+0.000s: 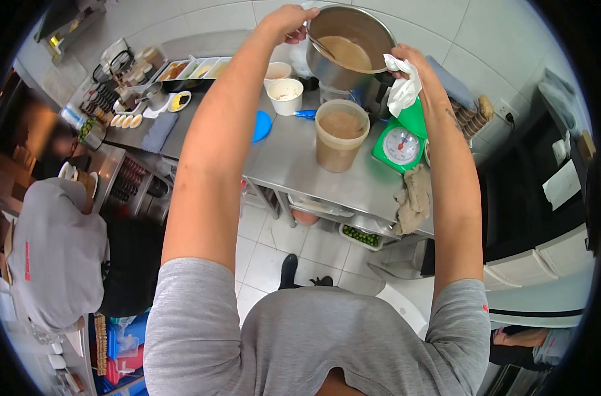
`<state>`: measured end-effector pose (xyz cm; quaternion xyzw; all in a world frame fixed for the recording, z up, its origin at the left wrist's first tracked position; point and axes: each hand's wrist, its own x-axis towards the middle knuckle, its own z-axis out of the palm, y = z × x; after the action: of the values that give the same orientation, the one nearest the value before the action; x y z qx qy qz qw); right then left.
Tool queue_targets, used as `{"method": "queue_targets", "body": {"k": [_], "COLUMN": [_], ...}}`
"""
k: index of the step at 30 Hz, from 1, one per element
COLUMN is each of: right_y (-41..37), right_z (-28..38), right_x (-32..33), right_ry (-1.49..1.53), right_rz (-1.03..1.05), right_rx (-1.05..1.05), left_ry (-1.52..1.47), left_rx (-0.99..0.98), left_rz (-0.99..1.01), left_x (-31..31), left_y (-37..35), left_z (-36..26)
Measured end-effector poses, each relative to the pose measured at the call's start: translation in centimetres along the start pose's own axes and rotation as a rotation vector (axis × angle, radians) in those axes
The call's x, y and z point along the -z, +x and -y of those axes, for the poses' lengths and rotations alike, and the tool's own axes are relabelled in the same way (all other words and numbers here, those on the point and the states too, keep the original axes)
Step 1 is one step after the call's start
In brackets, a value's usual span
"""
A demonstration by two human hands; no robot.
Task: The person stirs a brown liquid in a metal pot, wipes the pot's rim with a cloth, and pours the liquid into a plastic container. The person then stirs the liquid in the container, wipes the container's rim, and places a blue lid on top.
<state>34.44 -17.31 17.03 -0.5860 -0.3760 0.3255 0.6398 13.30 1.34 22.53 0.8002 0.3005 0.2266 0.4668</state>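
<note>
The steel pot [350, 46] of brown sauce hangs tilted just above the plastic tub [341, 142]; the left hand [286, 20] clasps one rim, the right hand [416, 66] grips the other through a white cloth [401, 89], probably against heat; a green scale [401, 142] stands beside the tub

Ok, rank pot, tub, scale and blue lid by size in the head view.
1. Pot, held nearer the camera
2. Tub
3. Scale
4. Blue lid, partly behind an arm, so unsure
</note>
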Motion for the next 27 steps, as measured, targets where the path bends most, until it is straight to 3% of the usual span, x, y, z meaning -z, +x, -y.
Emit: {"method": "queue_targets", "body": {"k": [3,7,10,11,14,17,19,20,22,23,24,25,27], "right_y": [0.2,0.0,-0.6,-0.9,-5.7,-12.9,-15.0,-17.5,-19.1,-19.8,-20.8,-21.2,-22.4], "right_z": [0.2,-0.3,-0.3,-0.6,-1.6,-2.0,-5.0,-5.2,-7.9,-9.5,-10.2,-13.3,-13.7], "right_x": [0.1,-0.6,0.5,3.1,3.6,0.4,1.4,-0.4,-1.1,-1.4,-2.5,-1.8,-4.5], "right_ry": [-0.030,0.196,0.427,0.498,0.704,0.863,0.950,0.939,1.108,1.092,0.989,0.992,0.803], "right_rz": [0.062,-0.012,-0.080,0.242,-0.023,-0.312,-0.135,-0.238,-0.262,-0.231,-0.326,-0.014,-0.118], "right_rx": [0.027,0.059,-0.049,-0.059,0.030,0.017,-0.080,0.008,-0.026,-0.083,-0.142,-0.056,-0.151], "left_ry": [-0.072,-0.264,-0.366,-0.387,-0.497,-0.617,-0.616,-0.614,-0.599,-0.604,-0.609,-0.613,-0.624], "left_rx": [-0.080,-0.079,-0.036,-0.016,0.012,0.052,0.056,0.058,0.088,0.099,0.108,0.110,0.115], "left_rz": [0.053,0.087,0.095,0.098,-0.001,0.022,0.000,-0.012,-0.043,-0.053,-0.067,-0.069,-0.072], "left_x": [0.3,1.0,2.1,2.4,2.1,1.8,1.6,1.5,1.1,0.9,0.9,1.0,0.9], "left_y": [2.2,3.5,4.4,4.7,1.8,-0.7,-1.8,-2.3,-3.0,-3.4,-3.6,-3.6,-3.6], "left_z": [0.3,1.0,2.4,3.0,2.6,2.6,2.9,3.0,3.2,3.3,3.3,3.6,4.3]}}
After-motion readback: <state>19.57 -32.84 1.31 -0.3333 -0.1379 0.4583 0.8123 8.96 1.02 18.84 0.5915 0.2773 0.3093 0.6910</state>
